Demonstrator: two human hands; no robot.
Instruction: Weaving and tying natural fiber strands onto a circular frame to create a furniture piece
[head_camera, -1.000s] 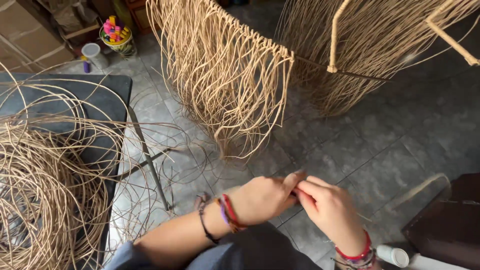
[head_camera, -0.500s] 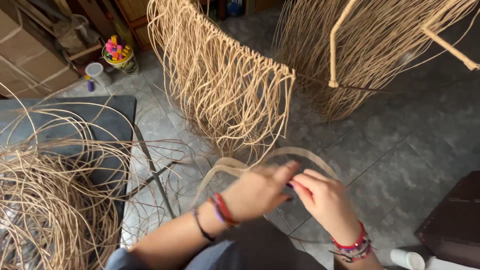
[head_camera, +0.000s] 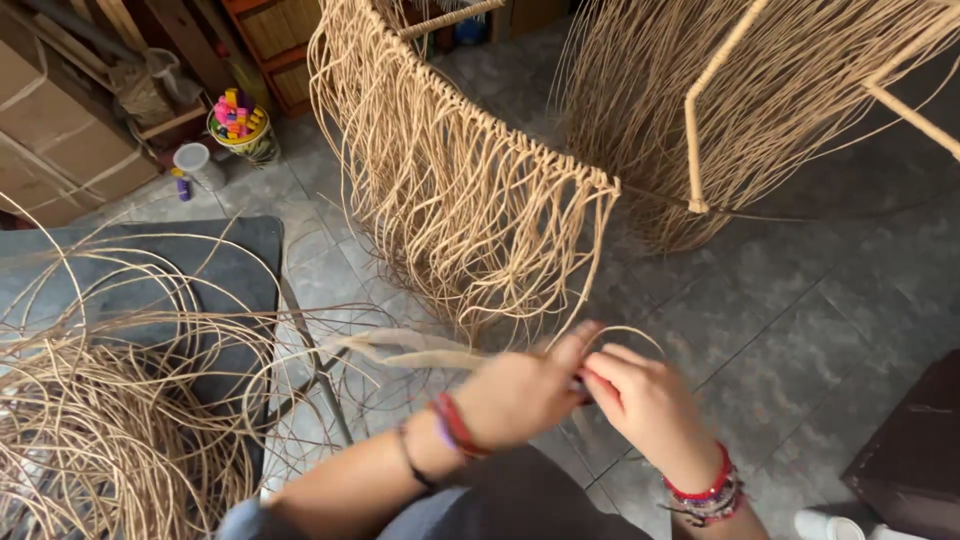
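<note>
My left hand (head_camera: 525, 392) and my right hand (head_camera: 645, 405) meet low in the middle of the head view, both pinching one thin rattan strand (head_camera: 420, 350). The strand loops over my fingers and trails left, blurred, toward a tangled pile of loose rattan strands (head_camera: 90, 420) on a dark table (head_camera: 235, 260). In front of my hands stands a wicker frame (head_camera: 460, 190) with a fringe of loose strand ends hanging from its rim. Bracelets are on both wrists.
A second fringed wicker frame with bare cane rods (head_camera: 700, 120) stands at the back right. A tub of coloured pieces (head_camera: 240, 125), a white cup (head_camera: 195, 162) and cardboard boxes (head_camera: 60, 150) sit at the back left. The floor is grey tile (head_camera: 800, 300). Dark furniture (head_camera: 915, 450) is at the right.
My hands have lifted slightly and pulled the strand, which now loops above my fingers and whips out to the left. The view has tilted down and to the left.
</note>
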